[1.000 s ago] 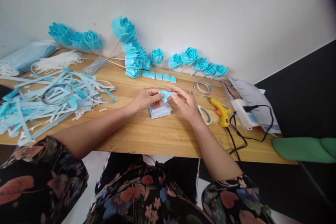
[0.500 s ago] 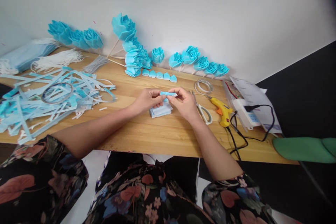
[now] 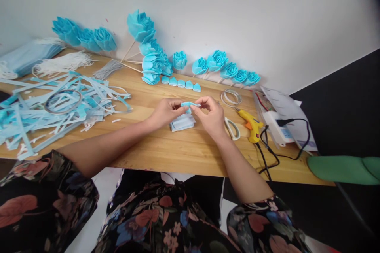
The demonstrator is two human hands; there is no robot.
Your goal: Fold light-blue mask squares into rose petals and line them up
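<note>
Between my two hands is a small blue fabric piece (image 3: pixel 189 104), its upper edge bent to a low peak. My left hand (image 3: pixel 168 113) pinches its left end, and my right hand (image 3: pixel 210 115) pinches the right end. Just below them, a stack of pale blue and white fabric pieces (image 3: pixel 181 124) lies on the wooden table (image 3: pixel 166 150). Behind the hands stands a short row of folded blue petals (image 3: pixel 181 83), each with a pointed top. Scissors (image 3: pixel 232 129) lie beside my right hand, their blades partly hidden by it.
Blue fabric flowers on sticks (image 3: pixel 151 65) lean along the wall. Cut strips (image 3: pixel 59 114) are heaped at left, near white cords (image 3: pixel 67 62) and pale blue masks (image 3: pixel 29 57). At right are a yellow glue gun (image 3: pixel 251 125), a power strip (image 3: pixel 277 128) and a roll of tape (image 3: pixel 230 97).
The blue fabric piece was nearly flat along the top; now its edge is folded to a peak. My hands stay in almost the same place. The view has shifted slightly.
</note>
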